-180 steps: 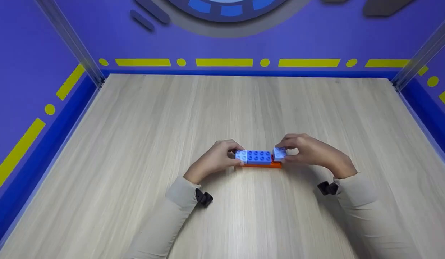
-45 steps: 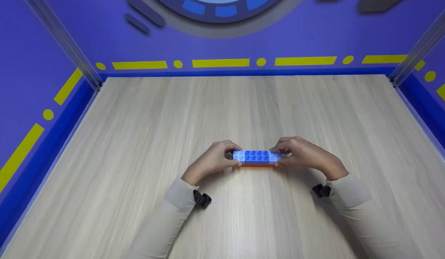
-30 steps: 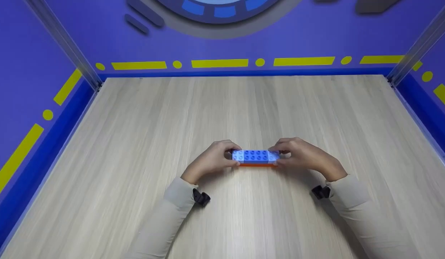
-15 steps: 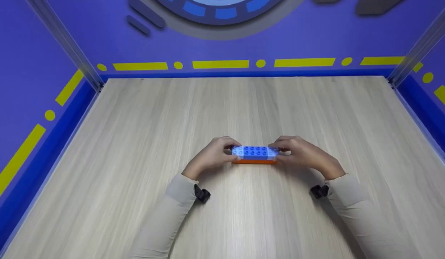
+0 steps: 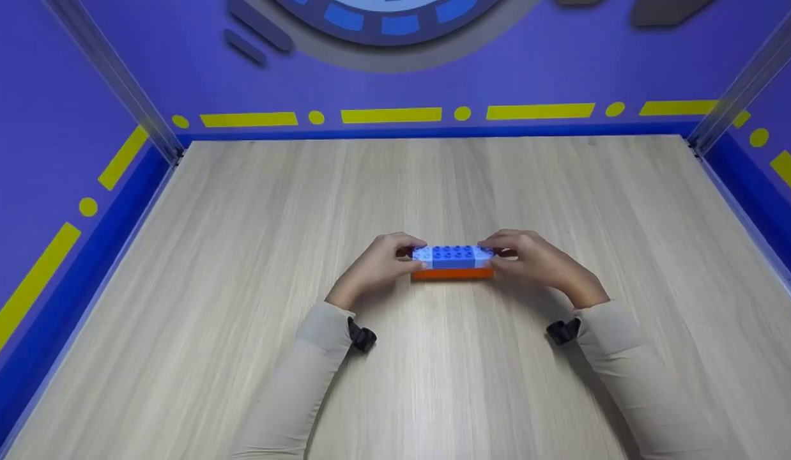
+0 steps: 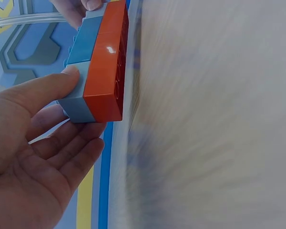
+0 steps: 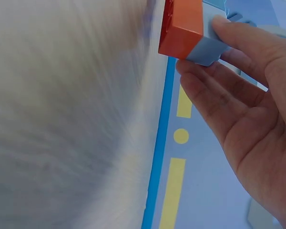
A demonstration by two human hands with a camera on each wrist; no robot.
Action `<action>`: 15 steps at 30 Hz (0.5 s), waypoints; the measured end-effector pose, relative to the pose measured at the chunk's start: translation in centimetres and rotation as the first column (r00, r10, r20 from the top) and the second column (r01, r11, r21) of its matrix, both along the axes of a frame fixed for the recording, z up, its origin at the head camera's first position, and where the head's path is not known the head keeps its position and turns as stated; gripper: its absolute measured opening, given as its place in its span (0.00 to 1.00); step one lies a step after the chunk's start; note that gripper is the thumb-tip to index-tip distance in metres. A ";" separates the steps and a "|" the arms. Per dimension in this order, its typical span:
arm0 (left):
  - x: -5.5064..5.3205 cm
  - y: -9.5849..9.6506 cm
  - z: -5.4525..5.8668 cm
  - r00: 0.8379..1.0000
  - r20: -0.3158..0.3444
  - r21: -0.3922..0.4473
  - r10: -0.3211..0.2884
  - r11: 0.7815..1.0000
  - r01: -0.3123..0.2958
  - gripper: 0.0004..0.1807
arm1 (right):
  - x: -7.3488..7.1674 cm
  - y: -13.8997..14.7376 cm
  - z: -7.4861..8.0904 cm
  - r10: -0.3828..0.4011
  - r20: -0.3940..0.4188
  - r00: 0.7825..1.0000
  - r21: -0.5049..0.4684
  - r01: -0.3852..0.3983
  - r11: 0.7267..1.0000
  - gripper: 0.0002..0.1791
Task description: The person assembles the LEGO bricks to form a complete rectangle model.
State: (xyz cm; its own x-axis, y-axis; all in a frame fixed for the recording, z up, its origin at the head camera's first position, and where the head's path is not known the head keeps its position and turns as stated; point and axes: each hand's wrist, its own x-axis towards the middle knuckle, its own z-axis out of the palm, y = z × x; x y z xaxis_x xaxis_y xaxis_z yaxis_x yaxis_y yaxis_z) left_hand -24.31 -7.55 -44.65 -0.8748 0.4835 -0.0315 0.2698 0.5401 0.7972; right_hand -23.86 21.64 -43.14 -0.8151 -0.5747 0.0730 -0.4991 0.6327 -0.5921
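Observation:
Between the hands in the head view is a joined stack of toy building bricks. Its top layer has a darker blue studded brick (image 5: 453,257) in the middle with a light blue brick at each end; beneath runs an orange layer (image 5: 453,274). My left hand (image 5: 379,265) pinches the left light blue brick (image 6: 78,107), thumb on its near side. At the other end my right hand (image 5: 542,260) pinches the right light blue brick (image 7: 207,47). The wrist views show the orange underside (image 6: 119,76) tipped into sight, raised off the table.
A pale wood-grain table (image 5: 395,358) spreads around the hands. Blue-purple panels (image 5: 395,83) with yellow dashes and dots stand behind it and at both sides. A black wrist camera (image 5: 362,337) sits at the left cuff, another camera (image 5: 563,331) at the right.
Earlier, the right hand set the right light blue brick down onto the orange layer beside the blue one. In the last half second both hands have raised the stack and tipped its front into view.

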 end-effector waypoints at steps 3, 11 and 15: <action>-0.3 0.0 0.0 1.000 0.004 0.005 0.026 1.000 -0.026 0.21 | -0.3 0.0 -0.1 -0.020 0.005 1.000 -0.025 0.021 0.999 0.18; -1.0 0.3 -0.1 0.997 -0.016 0.049 0.082 0.996 -0.081 0.21 | -1.2 0.1 -0.5 -0.051 0.013 0.999 -0.109 0.052 0.993 0.17; -1.2 0.4 -0.2 0.992 -0.028 0.096 0.121 0.988 -0.118 0.21 | -1.6 0.1 -0.6 -0.079 0.036 0.996 -0.135 0.083 0.987 0.17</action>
State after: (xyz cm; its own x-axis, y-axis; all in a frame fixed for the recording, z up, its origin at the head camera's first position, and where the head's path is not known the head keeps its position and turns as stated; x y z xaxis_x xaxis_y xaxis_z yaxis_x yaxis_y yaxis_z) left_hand -25.52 -7.14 -44.82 -0.9263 0.3748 0.0393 0.2352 0.4935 0.8374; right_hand -25.41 21.71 -43.71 -0.8616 -0.4931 0.1207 -0.4300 0.5824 -0.6899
